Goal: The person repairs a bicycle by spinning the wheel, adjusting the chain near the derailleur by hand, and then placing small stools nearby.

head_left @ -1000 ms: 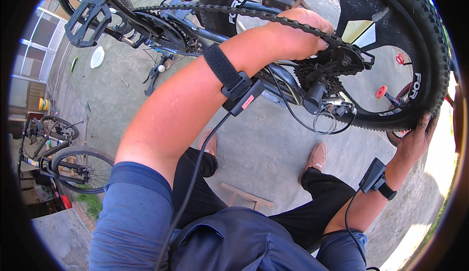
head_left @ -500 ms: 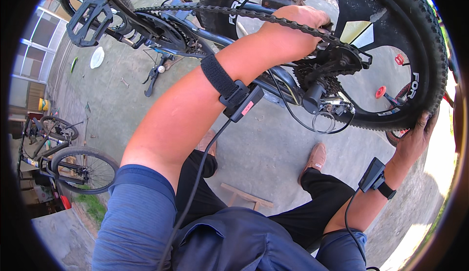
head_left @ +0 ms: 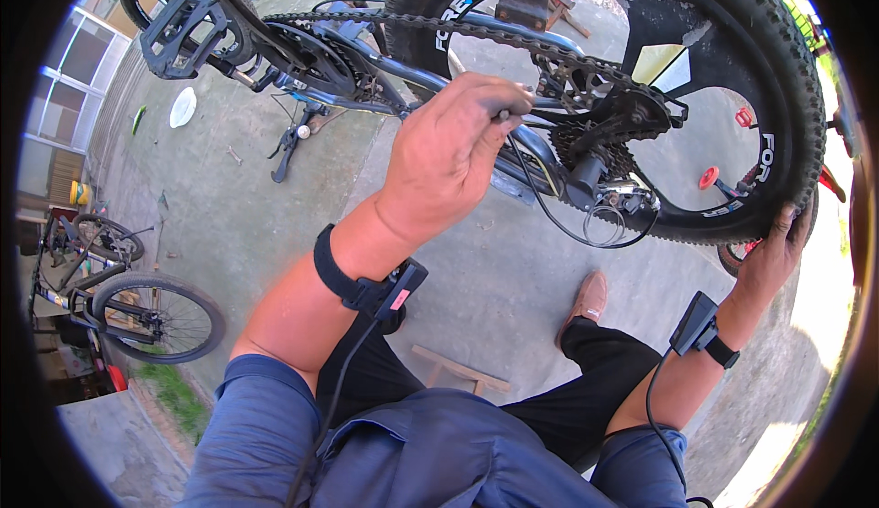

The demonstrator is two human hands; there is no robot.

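Observation:
A dark-framed bicycle, seemingly upside down, fills the upper view. Its rear wheel [head_left: 673,0] has broad black spokes and a knobby tyre [head_left: 714,229]. My left hand [head_left: 449,146] is closed in a pinch just below the chain [head_left: 412,21] and in front of the frame tube. A small dark tip shows between thumb and fingers, too little to name. My right hand [head_left: 774,252] grips the tyre at its lower right edge. Between the hands are the rear sprockets [head_left: 586,146], the derailleur [head_left: 632,114] and a looping black cable [head_left: 549,201].
A black pedal [head_left: 188,32] and the crank stand at upper left. A brake lever [head_left: 286,156] hangs near the concrete floor [head_left: 275,206]. Another bicycle [head_left: 156,320] is at far left. A wooden piece [head_left: 458,366] lies between my feet. Black devices with cables are strapped to both forearms.
My left hand has drawn back from beside the sprockets, moving left and toward me. The right hand stays on the tyre, and the bicycle has shifted slightly in view.

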